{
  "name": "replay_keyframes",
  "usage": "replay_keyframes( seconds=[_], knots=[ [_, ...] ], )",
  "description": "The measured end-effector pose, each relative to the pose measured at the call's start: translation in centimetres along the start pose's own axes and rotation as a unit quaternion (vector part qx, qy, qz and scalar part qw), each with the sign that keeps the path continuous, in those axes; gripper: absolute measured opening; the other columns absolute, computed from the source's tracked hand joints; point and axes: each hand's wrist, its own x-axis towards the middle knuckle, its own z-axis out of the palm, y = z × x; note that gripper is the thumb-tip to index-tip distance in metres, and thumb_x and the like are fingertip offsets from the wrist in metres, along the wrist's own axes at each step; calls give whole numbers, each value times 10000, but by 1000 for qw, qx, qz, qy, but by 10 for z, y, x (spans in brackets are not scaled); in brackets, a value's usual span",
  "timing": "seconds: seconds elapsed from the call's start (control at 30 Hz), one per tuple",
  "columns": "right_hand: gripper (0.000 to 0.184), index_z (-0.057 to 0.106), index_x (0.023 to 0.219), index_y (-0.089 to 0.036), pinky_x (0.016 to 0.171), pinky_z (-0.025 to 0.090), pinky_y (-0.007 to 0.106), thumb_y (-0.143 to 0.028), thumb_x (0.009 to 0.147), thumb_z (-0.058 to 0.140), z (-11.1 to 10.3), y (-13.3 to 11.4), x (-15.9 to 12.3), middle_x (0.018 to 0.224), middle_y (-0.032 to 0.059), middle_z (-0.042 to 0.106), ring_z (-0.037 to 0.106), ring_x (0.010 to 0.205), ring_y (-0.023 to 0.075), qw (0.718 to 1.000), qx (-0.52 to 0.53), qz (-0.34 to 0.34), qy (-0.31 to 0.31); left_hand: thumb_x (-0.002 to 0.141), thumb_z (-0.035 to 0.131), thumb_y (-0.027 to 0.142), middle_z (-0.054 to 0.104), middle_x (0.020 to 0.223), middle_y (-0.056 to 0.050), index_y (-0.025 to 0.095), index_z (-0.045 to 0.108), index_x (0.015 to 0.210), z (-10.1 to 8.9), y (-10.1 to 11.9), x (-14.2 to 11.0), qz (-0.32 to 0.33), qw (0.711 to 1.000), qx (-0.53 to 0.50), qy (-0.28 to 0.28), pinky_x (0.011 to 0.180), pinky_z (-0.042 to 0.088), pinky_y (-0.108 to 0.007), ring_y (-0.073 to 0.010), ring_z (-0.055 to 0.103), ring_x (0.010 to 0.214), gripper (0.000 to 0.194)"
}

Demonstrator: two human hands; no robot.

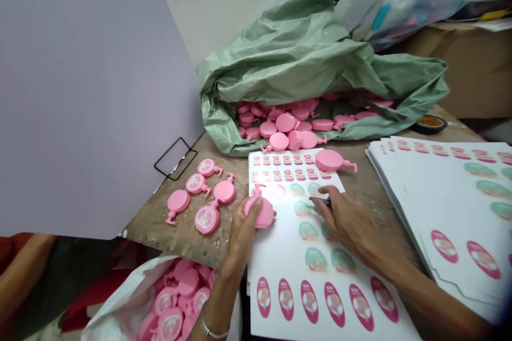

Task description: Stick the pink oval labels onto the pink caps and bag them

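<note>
Taking the held pink bottle [266, 217] as the clock's centre, the left hand [242, 230] reaches in from seven o'clock, its grip clamped on the bottle, thumb over the flat face; this probably steadies it while leaving most of that face exposed. The pump end points to twelve, clear of the fingers.

At three o'clock, the right hand [349, 224] has its grip pinched on a small dark tool [321, 201], too small to identify. Its tip lies beside a green label on the label sheet [276, 258], which seems laid flat between the hands so both reach it.

Five loose bottles [207, 219] lie on the bench [149, 225] at nine, three with round labels showing. The green sack [288, 58] gapes at one o'clock, presumably for easy access to the bottles inside.
</note>
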Motion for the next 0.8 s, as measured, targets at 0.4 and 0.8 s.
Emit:
replay_keyframes(
  seconds=[0.4, 0.8],
  knots=[
    [204, 593, 825, -180, 729, 288, 346, -277, 924, 443, 31, -17, 53, 811, 79, 665, 545, 822, 226, 992, -8, -118, 38, 797, 652, 524, 647, 1054, -113, 151, 610, 1086, 14, -8, 39, 31, 995, 3, -93, 648, 609, -335, -211, 713, 748, 474],
    [142, 566, 758, -201, 677, 337, 319, -300, 848, 516, 28, -21, 52, 734, 54, 642, 532, 716, 202, 996, 59, -74, -10, 781, 667, 508, 690, 944, -93, 153, 633, 1060, 16, -3, 40, 2, 996, 41, -83, 633, 604, -337, -198, 697, 661, 453]
  ],
)
